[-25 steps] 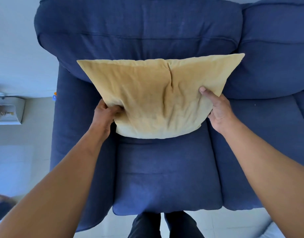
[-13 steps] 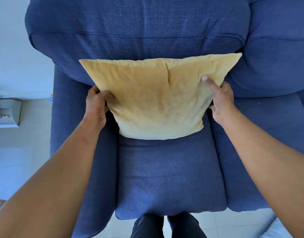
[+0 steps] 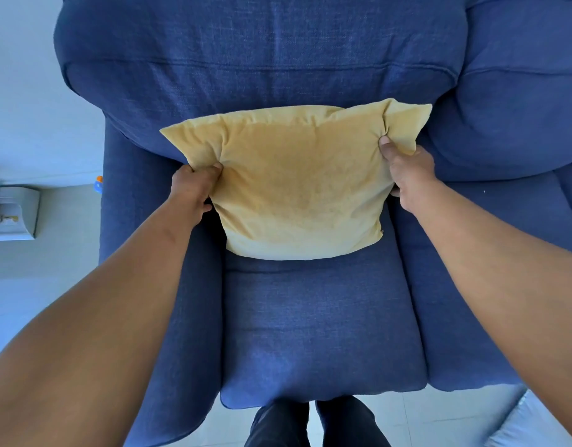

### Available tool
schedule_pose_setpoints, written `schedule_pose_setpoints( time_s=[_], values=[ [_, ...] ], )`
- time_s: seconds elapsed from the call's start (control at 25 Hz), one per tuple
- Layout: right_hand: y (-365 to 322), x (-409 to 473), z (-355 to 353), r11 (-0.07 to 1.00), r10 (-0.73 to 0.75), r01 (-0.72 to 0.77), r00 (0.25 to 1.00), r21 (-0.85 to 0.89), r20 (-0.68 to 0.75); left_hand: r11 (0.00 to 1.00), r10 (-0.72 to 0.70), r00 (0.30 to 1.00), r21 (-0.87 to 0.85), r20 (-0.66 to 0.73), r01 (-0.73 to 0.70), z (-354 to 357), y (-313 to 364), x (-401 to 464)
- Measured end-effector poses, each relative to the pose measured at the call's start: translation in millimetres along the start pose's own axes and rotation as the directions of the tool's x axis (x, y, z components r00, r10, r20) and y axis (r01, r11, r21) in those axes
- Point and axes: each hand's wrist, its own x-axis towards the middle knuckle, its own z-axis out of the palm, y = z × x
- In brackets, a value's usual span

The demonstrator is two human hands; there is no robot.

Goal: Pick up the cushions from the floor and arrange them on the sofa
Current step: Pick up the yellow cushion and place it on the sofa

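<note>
- Two hands grip one yellow cushion (image 3: 297, 185), which I take as the landmark for every position below.
- Left hand (image 3: 194, 188): I see it closed on the cushion's left edge, fingers pinching the fabric just below the upper left corner, which sticks out past the hand.
- Right hand (image 3: 407, 169): I see it closed on the cushion's right edge, the thumb pressed into the front face near the upper right corner; the fabric bunches into folds at that spot.
- Cushion: it stands nearly upright on the blue sofa (image 3: 310, 317). Its bottom edge touches the seat cushion (image 3: 317, 324), and its top edge leans against the back cushion (image 3: 262, 59) behind it.
- Sofa armrest (image 3: 149, 253): it runs along the left of the cushion, passing under my left forearm.
- Second back cushion (image 3: 520, 108): it lies to the right of the yellow cushion, just beyond the upper right corner.
- Dark trouser legs (image 3: 310, 424): they show below the cushion, at the front edge of the seat.
- Pale floor (image 3: 36, 285): it lies well to the left of the cushion, past the armrest. A small box-like object (image 3: 12, 214) sits there; I cannot tell what it is.
- Small blue and orange item (image 3: 98, 183): it shows left of the cushion, at the armrest's outer edge, too small to identify.
</note>
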Motion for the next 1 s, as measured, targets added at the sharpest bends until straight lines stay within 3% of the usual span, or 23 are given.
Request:
schedule_pose_setpoints(
  time_s=[0.24,0.44,0.6,0.8,1.0],
  values=[
    [-2,-20,-14,1.0,0.007,-0.007,1.0,-0.007,-0.021,0.995,0.102,0.994,0.019,-0.032,-0.101,-8,-2,-23],
    [4,-56,-34,0.989,-0.091,0.082,0.993,-0.12,-0.077,0.971,0.222,0.967,0.113,-0.125,-0.209,-19,-14,-69],
    [10,-98,-52,0.939,-0.163,0.142,0.986,-0.314,-0.043,0.912,0.314,0.95,0.278,-0.001,-0.301,-13,-20,-116],
    [24,-143,-84,0.821,-0.288,0.261,0.957,-0.508,0.025,0.662,0.499,0.837,0.524,0.226,-0.536,23,-21,-171],
    [44,-168,-135,0.724,-0.373,0.262,0.927,-0.638,-0.043,0.257,0.58,0.644,0.638,0.499,-0.726,82,-24,-209]
  ],
)
